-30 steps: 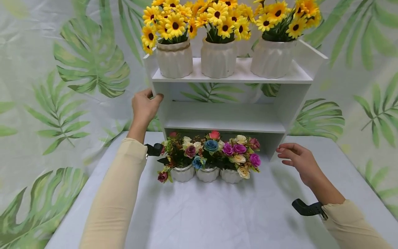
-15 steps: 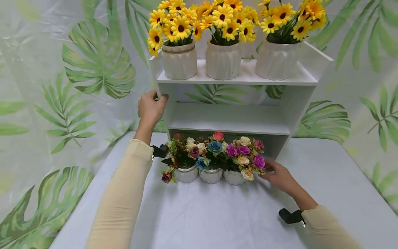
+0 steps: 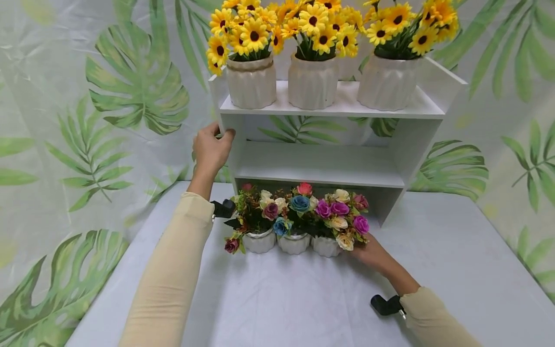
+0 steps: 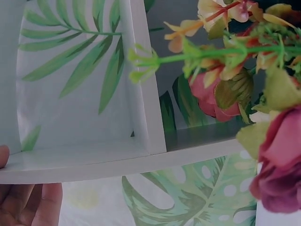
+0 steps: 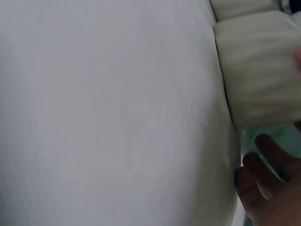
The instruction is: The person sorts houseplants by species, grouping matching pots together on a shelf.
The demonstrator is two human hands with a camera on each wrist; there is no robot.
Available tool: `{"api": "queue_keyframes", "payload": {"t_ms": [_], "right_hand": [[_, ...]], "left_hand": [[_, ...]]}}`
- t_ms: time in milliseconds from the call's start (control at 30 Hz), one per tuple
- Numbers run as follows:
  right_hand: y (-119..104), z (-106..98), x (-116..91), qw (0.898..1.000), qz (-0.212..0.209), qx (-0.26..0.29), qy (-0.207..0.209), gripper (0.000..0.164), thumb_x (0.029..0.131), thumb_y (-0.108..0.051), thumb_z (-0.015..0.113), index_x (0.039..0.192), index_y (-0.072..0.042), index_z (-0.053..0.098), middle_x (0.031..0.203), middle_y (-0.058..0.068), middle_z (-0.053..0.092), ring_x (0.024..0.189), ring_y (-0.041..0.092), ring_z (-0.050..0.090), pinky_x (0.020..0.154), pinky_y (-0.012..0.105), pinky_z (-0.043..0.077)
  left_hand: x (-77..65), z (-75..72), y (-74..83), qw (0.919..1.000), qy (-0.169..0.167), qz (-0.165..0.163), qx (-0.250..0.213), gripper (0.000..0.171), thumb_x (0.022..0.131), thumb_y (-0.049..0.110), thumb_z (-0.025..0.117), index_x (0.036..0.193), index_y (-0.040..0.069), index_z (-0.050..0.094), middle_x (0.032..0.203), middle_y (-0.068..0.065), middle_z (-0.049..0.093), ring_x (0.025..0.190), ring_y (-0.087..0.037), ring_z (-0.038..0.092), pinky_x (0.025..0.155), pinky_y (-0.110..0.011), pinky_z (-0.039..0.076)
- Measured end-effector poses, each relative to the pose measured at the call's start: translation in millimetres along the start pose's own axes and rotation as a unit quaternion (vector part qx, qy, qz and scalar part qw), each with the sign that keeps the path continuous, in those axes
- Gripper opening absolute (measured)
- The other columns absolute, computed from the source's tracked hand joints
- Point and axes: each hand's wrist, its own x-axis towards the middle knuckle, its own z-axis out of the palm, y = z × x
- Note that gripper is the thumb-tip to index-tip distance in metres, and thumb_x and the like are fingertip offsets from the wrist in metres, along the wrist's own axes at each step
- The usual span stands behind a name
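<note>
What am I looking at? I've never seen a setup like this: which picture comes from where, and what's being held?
There is no machine: the left hand and right hand are a person's own, bare. The large picture comes from the head, looking forward and down; the other two come from a camera on each wrist.

On the white-covered table stands a white shelf unit, three sunflower pots on top, three rose pots at its foot. The left hand grips the unit's left side panel. The right hand is at the rightmost rose pot; I can't tell whether it grips.
</note>
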Motion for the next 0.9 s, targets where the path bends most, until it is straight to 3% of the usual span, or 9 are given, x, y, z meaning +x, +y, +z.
{"api": "queue_keyframes", "payload": {"t_ms": [267, 533, 733, 900], "right_hand": [[-12, 21, 13, 0.995, -0.004, 0.1, -0.012, 0.083, 0.089, -0.023, 0.072, 0.155, -0.008, 0.023, 0.154, 0.013, 0.039, 0.14, 0.023, 0.037, 0.109, 0.037, 0.04], [-16, 34, 15, 0.997, -0.018, 0.068, 0.009, 0.068, 0.09, -0.029, 0.07, 0.147, -0.009, 0.038, 0.145, 0.011, 0.05, 0.136, 0.026, 0.044, 0.108, 0.045, 0.042], [-15, 38, 14, 0.997, -0.035, 0.049, 0.047, 0.075, 0.088, -0.025, 0.074, 0.149, -0.01, 0.035, 0.149, 0.01, 0.045, 0.14, 0.026, 0.039, 0.112, 0.053, 0.037], [-13, 40, 14, 0.996, -0.034, 0.029, 0.071, 0.076, 0.086, -0.026, 0.077, 0.149, -0.013, 0.036, 0.147, 0.006, 0.047, 0.137, 0.014, 0.04, 0.112, 0.046, 0.039]], "left_hand": [[0.6, -2.8, -2.9, 1.0, 0.005, 0.0, 0.004, 0.028, 0.095, 0.03, 0.056, 0.104, 0.01, 0.073, 0.12, -0.01, 0.073, 0.11, -0.029, 0.067, 0.084, -0.045, 0.054], [0.3, -2.8, -2.4, 1.0, 0.004, 0.004, 0.0, 0.029, 0.095, 0.03, 0.057, 0.106, 0.01, 0.073, 0.121, -0.01, 0.073, 0.108, -0.029, 0.067, 0.08, -0.043, 0.053], [0.5, -1.2, -2.1, 1.0, -0.004, 0.003, 0.0, 0.03, 0.095, 0.031, 0.057, 0.112, 0.012, 0.073, 0.127, -0.009, 0.07, 0.112, -0.029, 0.067, 0.086, -0.046, 0.055], [1.4, -0.5, -3.8, 0.9999, -0.012, 0.009, -0.005, 0.031, 0.096, 0.03, 0.056, 0.115, 0.013, 0.073, 0.128, -0.009, 0.069, 0.11, -0.029, 0.068, 0.084, -0.046, 0.055]]}}
